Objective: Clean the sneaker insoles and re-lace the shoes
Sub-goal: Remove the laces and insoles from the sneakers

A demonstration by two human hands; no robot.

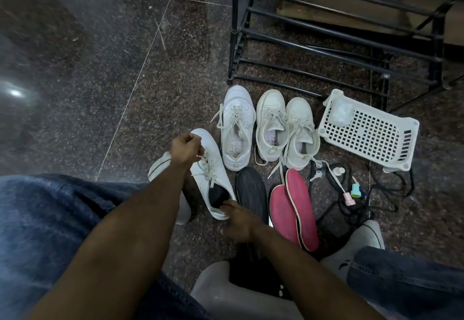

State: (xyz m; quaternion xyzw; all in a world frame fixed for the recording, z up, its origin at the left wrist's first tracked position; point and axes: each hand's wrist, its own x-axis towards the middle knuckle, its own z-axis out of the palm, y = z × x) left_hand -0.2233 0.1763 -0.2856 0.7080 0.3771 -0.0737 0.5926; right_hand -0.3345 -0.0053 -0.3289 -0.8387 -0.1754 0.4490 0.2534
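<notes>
Left hand: my left hand (186, 149) is curled into a fist over the toe end of the white sneaker (210, 171), pinching a lace (209, 169) between thumb and fingers.
Right hand: my right hand (236, 219) grips the heel rim of that same sneaker, fingertips curled over the edge where a black insole (218, 196) sits inside.
Where the work is: the sneaker lies on the floor (100, 68) between my knees, toe pointing away from me; a second black insole (251, 191) lies just beside its heel, and two pink insoles (293, 209) overlap further to my right.
Other shoes: three more white sneakers (271, 129) stand in a row beyond, near the foot of the black metal rack (326, 43), laces loose.
Risk, lace: the lace looks flat, woven and limp; pulling it hard from one side could drag it out of an eyelet or leave the ends uneven.
Risk, insole: the insole is thin and flexible, so tugging the shoe could buckle or shift it if it is not seated flat.
Risk, clutter: a tangle of black cord (351, 209) and small bottles (355, 190) lies by the white slotted plastic basket (369, 134); a stray lace end could snag there.
Surfaces: the floor is polished speckled stone, hard and slick, so the smooth-sided sneaker may slide unless I hold the heel.
</notes>
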